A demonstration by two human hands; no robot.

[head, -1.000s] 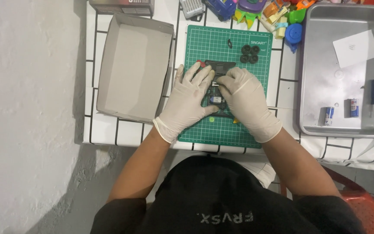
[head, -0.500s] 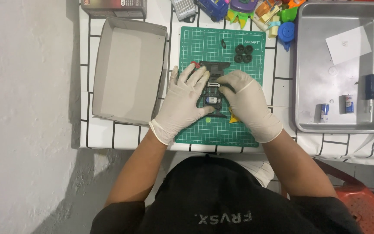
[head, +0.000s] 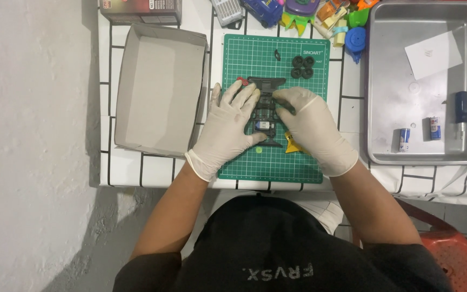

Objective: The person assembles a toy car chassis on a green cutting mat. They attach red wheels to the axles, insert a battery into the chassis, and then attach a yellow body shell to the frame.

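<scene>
A black toy car chassis (head: 266,108) lies on a green cutting mat (head: 255,59). My left hand (head: 228,127), in a white glove, rests on its left side with fingers spread over it. My right hand (head: 312,127), also gloved, grips the chassis from the right, fingertips on its middle. A small blue and silver motor part shows between the hands. Small black wheels (head: 303,66) lie at the mat's far right. A yellow piece (head: 293,145) sits by my right palm.
An open grey cardboard box (head: 158,89) stands left of the mat. A metal tray (head: 401,108) at right holds two small batteries (head: 405,139), a dark screwdriver (head: 463,111) and a paper slip. Colourful toy parts (head: 347,21) crowd the far edge. A red stool (head: 452,254) is at lower right.
Both hands stay on the chassis; my left fingers have spread wider over its left side. The camera view has shifted slightly.
</scene>
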